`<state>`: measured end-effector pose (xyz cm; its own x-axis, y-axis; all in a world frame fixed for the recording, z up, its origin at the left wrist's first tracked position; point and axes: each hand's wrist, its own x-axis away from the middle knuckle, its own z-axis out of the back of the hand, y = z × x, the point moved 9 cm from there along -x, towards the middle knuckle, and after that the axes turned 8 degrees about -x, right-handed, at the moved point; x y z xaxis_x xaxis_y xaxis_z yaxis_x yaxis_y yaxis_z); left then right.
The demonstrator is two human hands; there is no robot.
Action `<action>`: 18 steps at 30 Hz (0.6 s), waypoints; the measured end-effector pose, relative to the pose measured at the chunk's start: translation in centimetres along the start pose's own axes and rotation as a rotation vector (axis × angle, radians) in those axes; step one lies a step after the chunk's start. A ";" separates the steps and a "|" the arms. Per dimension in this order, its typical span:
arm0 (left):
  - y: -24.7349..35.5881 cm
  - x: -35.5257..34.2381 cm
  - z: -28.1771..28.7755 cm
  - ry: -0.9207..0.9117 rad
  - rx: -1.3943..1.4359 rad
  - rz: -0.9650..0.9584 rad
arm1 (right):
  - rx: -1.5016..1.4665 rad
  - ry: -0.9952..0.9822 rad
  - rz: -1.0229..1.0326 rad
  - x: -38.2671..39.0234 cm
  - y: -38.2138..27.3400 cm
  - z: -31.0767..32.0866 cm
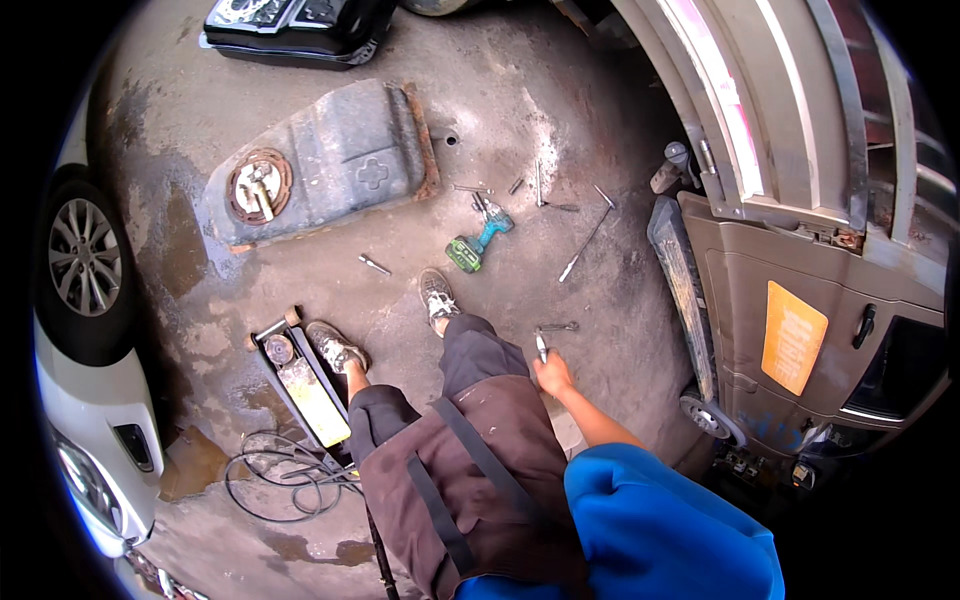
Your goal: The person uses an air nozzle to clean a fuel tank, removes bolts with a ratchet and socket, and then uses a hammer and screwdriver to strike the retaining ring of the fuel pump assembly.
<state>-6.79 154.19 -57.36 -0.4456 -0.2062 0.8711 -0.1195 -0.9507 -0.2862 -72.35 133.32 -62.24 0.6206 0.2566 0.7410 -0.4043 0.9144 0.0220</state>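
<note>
My right hand is closed around a socket wrench, held low beside my right knee. From my fist its silver end points away from me, with a thin metal bar across the tip. Whether that bar is part of the tool or lies on the floor behind it, I cannot tell. Ahead of my feet lies a green and teal cordless impact wrench. To its right is a long-handled breaker bar, and to its left a short socket extension. My left hand is out of the picture.
A dented grey fuel tank rests ahead on the concrete. A floor jack and a coiled black hose are at my left, beside a white car. A brown vehicle stands right. A black tank sits at the back.
</note>
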 end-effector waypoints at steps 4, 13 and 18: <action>9.8 0.3 -0.9 0.126 -0.170 -0.209 | -0.062 -0.057 -0.060 -7.2 1.4 -1.8; 55.6 38.9 -33.0 -0.251 -0.551 -1.603 | -0.183 -0.171 -0.272 -20.1 11.8 -9.0; 45.4 48.0 -49.8 -0.837 -1.232 -2.347 | -0.310 -0.043 -0.389 -24.6 15.5 -15.2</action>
<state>-77.78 112.64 -48.44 0.9893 -0.0397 -0.1405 0.1400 0.5300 0.8363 -83.63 145.92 -90.35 0.6550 -0.1289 0.7446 0.0742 0.9915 0.1064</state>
